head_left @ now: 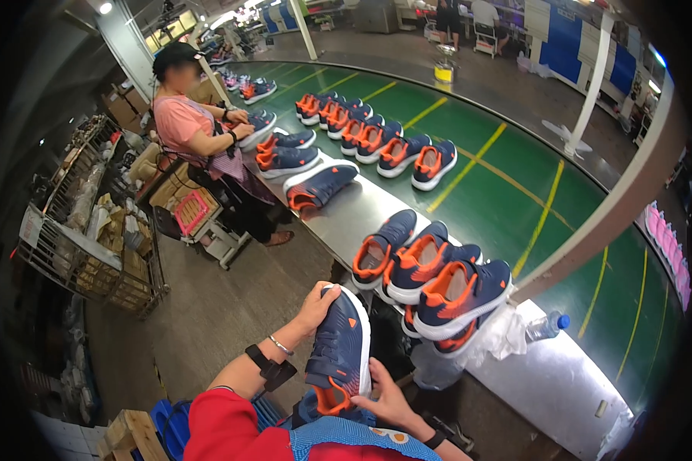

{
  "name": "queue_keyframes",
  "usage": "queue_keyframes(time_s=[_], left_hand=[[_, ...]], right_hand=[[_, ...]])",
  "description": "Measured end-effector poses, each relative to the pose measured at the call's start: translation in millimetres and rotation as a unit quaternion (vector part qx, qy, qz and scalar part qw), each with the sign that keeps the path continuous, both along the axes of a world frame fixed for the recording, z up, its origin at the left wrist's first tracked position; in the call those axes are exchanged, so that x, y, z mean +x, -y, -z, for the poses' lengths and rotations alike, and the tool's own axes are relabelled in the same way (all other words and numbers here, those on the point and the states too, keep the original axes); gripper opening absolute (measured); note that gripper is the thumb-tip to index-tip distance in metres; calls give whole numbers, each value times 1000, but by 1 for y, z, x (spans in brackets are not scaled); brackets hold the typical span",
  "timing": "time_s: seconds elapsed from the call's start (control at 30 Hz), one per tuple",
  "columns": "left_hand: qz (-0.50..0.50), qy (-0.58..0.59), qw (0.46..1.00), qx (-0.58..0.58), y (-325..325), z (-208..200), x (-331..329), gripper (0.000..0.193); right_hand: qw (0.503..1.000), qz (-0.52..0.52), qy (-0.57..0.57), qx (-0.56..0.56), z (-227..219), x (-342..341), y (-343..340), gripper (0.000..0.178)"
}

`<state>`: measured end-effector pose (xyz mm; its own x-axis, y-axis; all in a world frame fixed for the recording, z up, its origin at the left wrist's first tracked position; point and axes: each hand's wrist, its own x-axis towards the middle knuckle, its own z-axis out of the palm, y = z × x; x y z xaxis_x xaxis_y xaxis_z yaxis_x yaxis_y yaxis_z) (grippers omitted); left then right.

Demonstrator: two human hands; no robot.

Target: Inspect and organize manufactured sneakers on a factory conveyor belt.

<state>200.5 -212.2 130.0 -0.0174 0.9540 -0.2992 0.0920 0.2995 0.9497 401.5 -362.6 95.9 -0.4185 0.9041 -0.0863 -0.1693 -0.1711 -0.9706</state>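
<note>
Red sleeves [231,421] and textured blue fabric [338,432] frame the foreground as a person holds a navy shoe [337,338] just above the lap, toe pointing away. The left hand [313,309] is clamped around the toe; the right hand [384,398] grips the heel end, its fingers along the thick white sole [364,338] and its thumb by the opening. Smooth orange lining shows at the collar, an orange triangle marks the toe, and a strap crosses the soft-looking upper.

Sole, strap and lining all appear in place, suggesting a shoe near completion, though work on this one seems unfinished while both hands hold it. Just beyond, a cluster of matching shoes [487,289], some resting on others, crowds the shiny metal tabletop [546,384] beside crumpled clear plastic [438,365] and a bottle [546,327] with a blue cap. Whether these have been handled cannot be told.

Farther along, another shoe [327,184] lies tipped on the metal, while a row of shoes [400,152] stands upright on a flat green belt [507,173] crossed by yellow lines. Beyond them, a co-worker [183,127] in pink handles another shoe.
</note>
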Motion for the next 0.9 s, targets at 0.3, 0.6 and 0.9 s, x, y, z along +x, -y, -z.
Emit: queue_keyframes(time_s=[0.3, 0.6, 0.9], left_hand=[[31, -32, 997, 60, -112, 1, -84, 41], [214, -584, 736, 267, -319, 55, -165, 71], [298, -6, 955, -14, -343, 28, -209, 47]], right_hand=[[961, 144, 222, 79, -8, -121, -102, 91], [926, 366, -35, -82, -6, -209, -183, 68], [837, 477, -213, -165, -40, -227, -201, 38]])
